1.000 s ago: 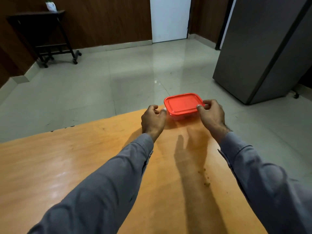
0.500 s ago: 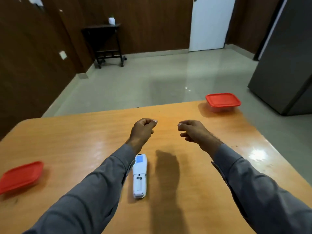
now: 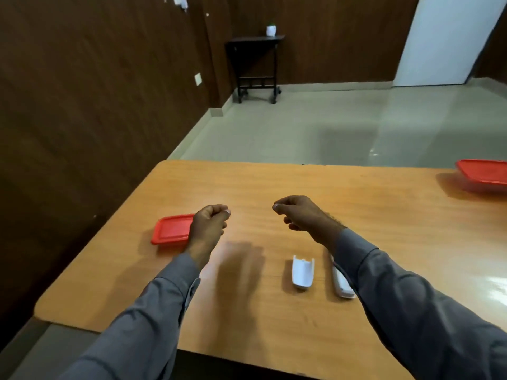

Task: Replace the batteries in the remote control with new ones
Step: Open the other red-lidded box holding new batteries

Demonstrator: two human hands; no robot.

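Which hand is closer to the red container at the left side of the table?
Left. The left hand overlaps the red container's right edge in this view; the right hand hovers farther right, mid-table.

You see an orange wood-grain counter (image 3: 274,182) carrying two red lidded boxes, left (image 3: 171,229) and right (image 3: 484,175), a white battery cover (image 3: 302,273) and a white remote (image 3: 341,285). Your sleeves (image 3: 411,305) are grey; the wall panels (image 3: 96,91) are dark brown.

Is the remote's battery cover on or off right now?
Off. The white battery cover lies by itself on the table, hollow side up, apart from the remote, which the right sleeve partly hides.
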